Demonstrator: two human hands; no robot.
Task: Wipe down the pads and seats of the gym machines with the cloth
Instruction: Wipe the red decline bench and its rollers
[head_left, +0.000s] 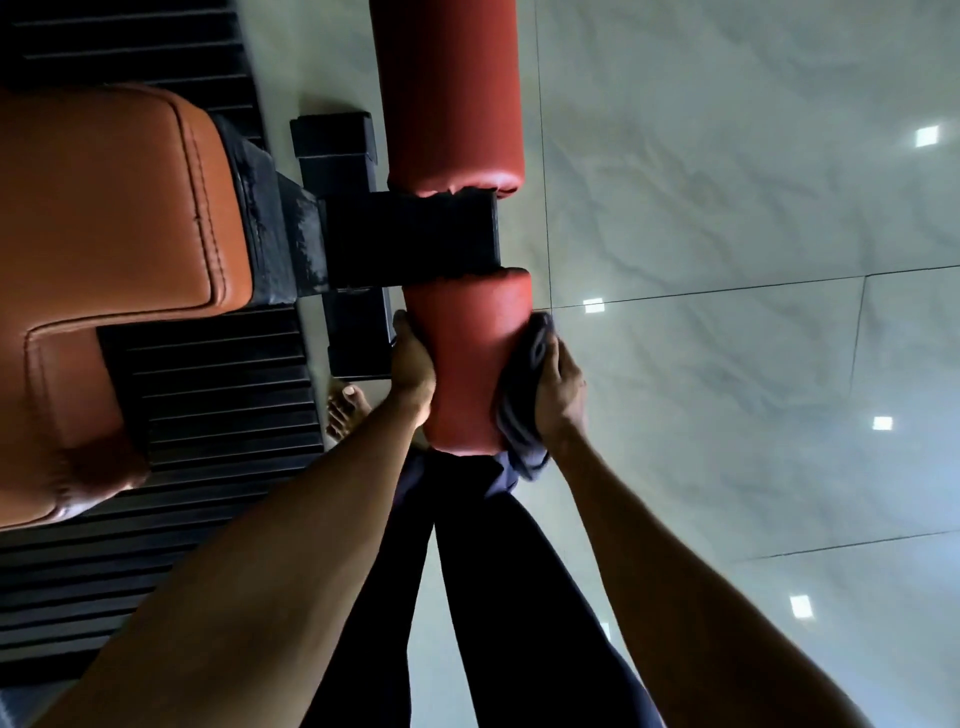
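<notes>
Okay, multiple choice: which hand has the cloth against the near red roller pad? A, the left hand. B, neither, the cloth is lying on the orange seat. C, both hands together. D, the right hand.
D: the right hand holds the dark cloth against one side of the near red roller pad, while the left hand grips the pad's other side with no cloth.

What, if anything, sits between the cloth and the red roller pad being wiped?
Nothing visible does. The right hand holds the cloth directly against the right side of the near roller pad, while the left hand grips the opposite side. The underside of the pad is hidden.
</notes>
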